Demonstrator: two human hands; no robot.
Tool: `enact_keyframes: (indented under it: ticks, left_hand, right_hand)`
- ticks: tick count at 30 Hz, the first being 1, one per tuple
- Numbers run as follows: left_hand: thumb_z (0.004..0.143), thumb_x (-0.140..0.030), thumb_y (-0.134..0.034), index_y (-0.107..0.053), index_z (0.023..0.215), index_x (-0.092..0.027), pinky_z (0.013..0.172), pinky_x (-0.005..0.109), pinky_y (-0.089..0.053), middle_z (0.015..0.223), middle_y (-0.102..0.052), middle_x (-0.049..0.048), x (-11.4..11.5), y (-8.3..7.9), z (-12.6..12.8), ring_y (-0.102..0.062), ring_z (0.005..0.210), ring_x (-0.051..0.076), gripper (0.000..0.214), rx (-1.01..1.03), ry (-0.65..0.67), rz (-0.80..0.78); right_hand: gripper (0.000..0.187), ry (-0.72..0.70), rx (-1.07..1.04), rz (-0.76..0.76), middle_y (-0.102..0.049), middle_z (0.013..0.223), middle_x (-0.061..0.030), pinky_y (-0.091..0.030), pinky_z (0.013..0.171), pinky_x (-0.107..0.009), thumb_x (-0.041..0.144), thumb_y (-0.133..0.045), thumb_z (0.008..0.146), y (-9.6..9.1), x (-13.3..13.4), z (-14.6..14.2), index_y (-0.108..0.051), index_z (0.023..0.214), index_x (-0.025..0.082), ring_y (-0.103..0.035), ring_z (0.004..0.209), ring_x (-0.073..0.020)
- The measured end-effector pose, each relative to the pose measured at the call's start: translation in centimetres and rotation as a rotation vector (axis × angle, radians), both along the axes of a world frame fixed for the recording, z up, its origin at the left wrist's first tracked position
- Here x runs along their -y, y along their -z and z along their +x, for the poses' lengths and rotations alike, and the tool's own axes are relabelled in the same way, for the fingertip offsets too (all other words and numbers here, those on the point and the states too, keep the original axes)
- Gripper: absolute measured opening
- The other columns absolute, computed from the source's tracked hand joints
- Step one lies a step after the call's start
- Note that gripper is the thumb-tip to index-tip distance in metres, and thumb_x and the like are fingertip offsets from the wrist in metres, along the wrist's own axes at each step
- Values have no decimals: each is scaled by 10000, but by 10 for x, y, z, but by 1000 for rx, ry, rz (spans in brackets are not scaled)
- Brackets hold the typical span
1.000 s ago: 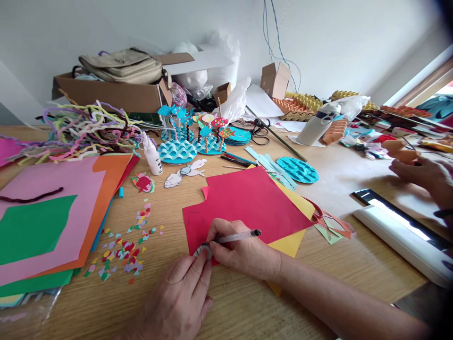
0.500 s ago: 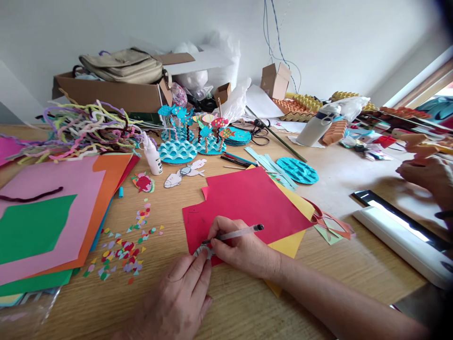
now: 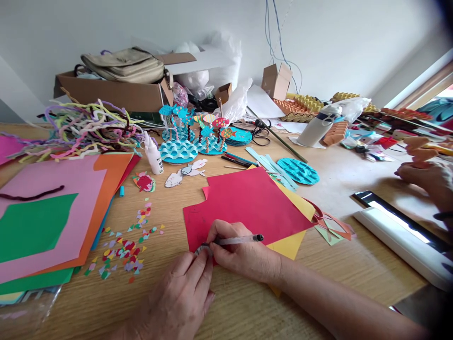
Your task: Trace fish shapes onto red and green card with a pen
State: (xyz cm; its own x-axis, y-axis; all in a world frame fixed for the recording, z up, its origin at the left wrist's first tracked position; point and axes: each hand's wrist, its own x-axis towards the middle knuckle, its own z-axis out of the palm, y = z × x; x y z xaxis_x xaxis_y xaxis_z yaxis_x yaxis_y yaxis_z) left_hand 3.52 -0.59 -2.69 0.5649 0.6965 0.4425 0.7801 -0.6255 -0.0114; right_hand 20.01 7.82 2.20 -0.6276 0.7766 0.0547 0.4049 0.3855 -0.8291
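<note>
A pen (image 3: 240,240) with a clear barrel and black end is pinched in my right hand (image 3: 237,248). Its tip, hidden by the fingers, is at the edge of a small pale paper cutout (image 3: 200,249). My left hand (image 3: 187,283) presses that cutout onto the lower left corner of a red paper sheet (image 3: 247,198), fingers together and thumb apart. Most of the cutout is covered by the fingers. Faint dark outlines show on the red sheet's left part. Yellow paper (image 3: 290,245) lies beneath it, and red-handled scissors (image 3: 316,213) touch its right corner.
Confetti pieces (image 3: 123,255) and stacked coloured paper (image 3: 88,212) lie left. A glue bottle (image 3: 154,156), fish cutouts (image 3: 173,179) and blue wave-shaped crafts (image 3: 179,150) stand behind. Another person's hand (image 3: 424,177) holds orange carton pieces at right, near a white device (image 3: 399,241).
My right hand and the pen have shifted slightly, the pen now lying a little flatter. My left hand stays on the cutout. The other person's hand has moved slightly.
</note>
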Motion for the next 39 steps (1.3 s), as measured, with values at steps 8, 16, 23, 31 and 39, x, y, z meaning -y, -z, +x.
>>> enact_keyframes:
  ticks: [8,16,23,31,39]
  left_hand:
    - [961,-303,-419,-554,1236,-93,945,332,-384,1177,-633,99,0,0,-7,-562,1054,235,372,-62,28,-64]
    - [959,-279,-394,-536,1261,-92,914,356,-449,1259,-574,125,1,4,-5,-561,1029,247,383,-76,-12,-97]
    - [957,-285,-412,-533,1267,-110,908,350,-477,1269,-570,115,-1,5,-7,-571,1019,234,376,-82,-7,-105]
    - [955,-260,-408,-548,1247,-126,914,345,-483,1258,-575,105,0,3,-7,-561,1041,230,350,-42,-5,-134]
    - [923,-202,-424,-568,1211,-142,922,355,-482,1262,-559,104,1,-5,-4,-548,1041,234,327,8,-48,-179]
  right_hand:
    - [145,-9,0,33,-539,571,50,-348,476,-154,35,-506,695,3,-1,2,-499,713,179,-447,487,-70]
    - [136,7,-8,55,-538,571,43,-348,470,-157,51,-493,691,4,-2,4,-482,707,186,-457,486,-75]
    - [121,5,-11,85,-544,569,35,-342,465,-159,63,-492,696,6,-1,5,-481,711,182,-451,480,-76]
    - [102,34,-37,96,-550,573,29,-344,468,-157,78,-481,721,7,2,6,-483,714,180,-466,490,-78]
    - [115,25,-30,117,-550,576,34,-347,471,-162,75,-483,713,9,4,5,-482,724,189,-464,487,-81]
